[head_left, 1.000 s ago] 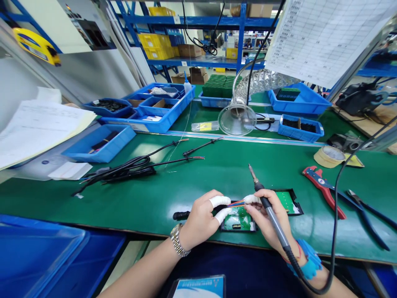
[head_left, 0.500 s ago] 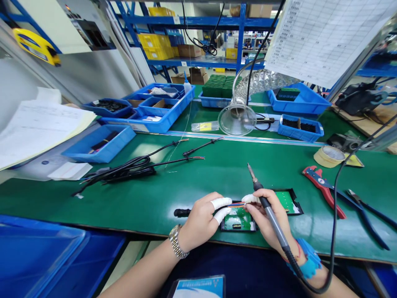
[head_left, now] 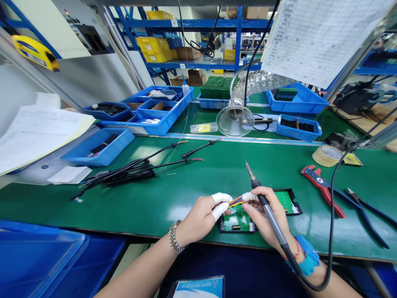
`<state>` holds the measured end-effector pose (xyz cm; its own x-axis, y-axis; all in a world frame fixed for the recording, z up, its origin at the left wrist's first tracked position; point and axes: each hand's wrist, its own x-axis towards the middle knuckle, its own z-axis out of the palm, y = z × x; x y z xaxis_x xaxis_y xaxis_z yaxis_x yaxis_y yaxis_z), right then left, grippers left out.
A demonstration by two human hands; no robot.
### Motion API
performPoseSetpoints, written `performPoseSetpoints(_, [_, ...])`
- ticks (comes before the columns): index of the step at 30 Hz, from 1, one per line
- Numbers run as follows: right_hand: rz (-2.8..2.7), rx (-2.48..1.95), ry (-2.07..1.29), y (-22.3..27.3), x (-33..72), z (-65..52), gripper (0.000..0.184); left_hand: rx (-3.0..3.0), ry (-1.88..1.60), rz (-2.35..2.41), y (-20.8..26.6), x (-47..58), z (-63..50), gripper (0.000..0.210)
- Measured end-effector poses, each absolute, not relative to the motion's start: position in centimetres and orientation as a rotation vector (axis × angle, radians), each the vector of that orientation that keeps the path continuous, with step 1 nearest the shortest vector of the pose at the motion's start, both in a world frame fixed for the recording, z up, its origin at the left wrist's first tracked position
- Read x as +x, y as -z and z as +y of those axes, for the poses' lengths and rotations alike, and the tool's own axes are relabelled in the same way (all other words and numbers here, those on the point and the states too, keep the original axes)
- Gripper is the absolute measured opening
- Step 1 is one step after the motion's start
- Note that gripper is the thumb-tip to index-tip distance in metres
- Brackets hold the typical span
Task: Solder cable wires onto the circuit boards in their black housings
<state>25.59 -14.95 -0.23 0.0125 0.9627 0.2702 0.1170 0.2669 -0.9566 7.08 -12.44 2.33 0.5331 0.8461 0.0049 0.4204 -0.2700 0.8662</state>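
My left hand (head_left: 203, 214), in white finger cots, pinches a bundle of thin coloured wires (head_left: 236, 201) between thumb and forefinger. My right hand (head_left: 272, 213) grips a soldering iron (head_left: 272, 220), its tip pointing up and away from me. The thumb and a white-covered finger of that same hand also hold the other end of the wires. Just beneath the wires, a green circuit board (head_left: 237, 219) sits in a black case on the table. Partly behind my right hand lies a second cased green board (head_left: 285, 201).
Red-handled wire strippers (head_left: 324, 191) and cutting pliers (head_left: 369, 205) lie at right, near a tape roll (head_left: 328, 155). Black cables (head_left: 130, 170) lie at left. A clear fume hood (head_left: 235, 121) and blue bins (head_left: 299, 127) stand behind. The iron's cord (head_left: 332, 215) loops past my right arm.
My left hand has turned slightly, and the wires between my fingers now slant upward to the right. The black cable end beside my left hand no longer shows. The soldering iron stays in my right hand.
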Motion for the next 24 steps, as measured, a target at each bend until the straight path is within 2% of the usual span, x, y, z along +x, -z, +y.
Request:
performPoseSetpoints(6, [-1.335,-1.157,-1.046,-0.5,25.5,-14.8,0.024,2.021,-0.681,0.962,-2.1,7.4,-12.7,0.019])
performPoseSetpoints(10, [-1.179,-1.122,-1.261,-0.9,25.4,-14.5,0.028,2.186,-0.851,0.833,-1.3,7.4,-13.0,0.018])
performPoseSetpoints(13, [-1.089,-1.082,-1.369,-0.8,25.4,-14.3,0.03,2.187,-0.846,0.856,-1.0,7.4,-12.8,0.019])
performPoseSetpoints(17, [-1.096,-1.069,-1.294,-0.8,25.4,-14.3,0.03,2.054,-0.731,1.031,-1.3,7.2,-12.1,0.015])
performPoseSetpoints(24, [-1.125,-1.068,-1.202,-1.6,25.0,-14.6,0.031,1.982,-0.654,1.031,-1.7,7.1,-11.9,0.015])
